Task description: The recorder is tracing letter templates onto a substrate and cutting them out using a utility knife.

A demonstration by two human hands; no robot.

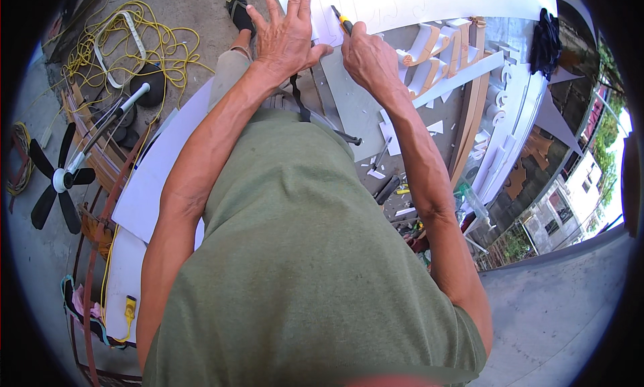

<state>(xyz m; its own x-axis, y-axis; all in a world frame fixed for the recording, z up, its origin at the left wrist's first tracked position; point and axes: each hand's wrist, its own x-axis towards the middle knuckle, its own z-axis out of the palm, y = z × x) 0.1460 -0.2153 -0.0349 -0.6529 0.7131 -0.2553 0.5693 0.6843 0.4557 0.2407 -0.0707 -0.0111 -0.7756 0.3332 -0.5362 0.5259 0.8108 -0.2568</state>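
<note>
My left hand (287, 35) lies flat with fingers spread on a white sheet (402, 3) at the top of the view, pressing it down. Just to its right, my right hand (367, 57) is closed around a yellow-and-black utility knife (343, 21), whose tip touches the sheet between the two hands. The sheet carries faint drawn outlines. My green shirt fills the lower middle and hides what lies under my chest.
White and tan cut-out letter shapes (443, 55) are stacked right of my hands. White boards (144, 192) lie at left, beside a black fan (60, 179) and a tangle of yellow cord (157, 48). Scraps and small tools (389, 186) litter the ground. A dark cloth (545, 41) hangs at the upper right.
</note>
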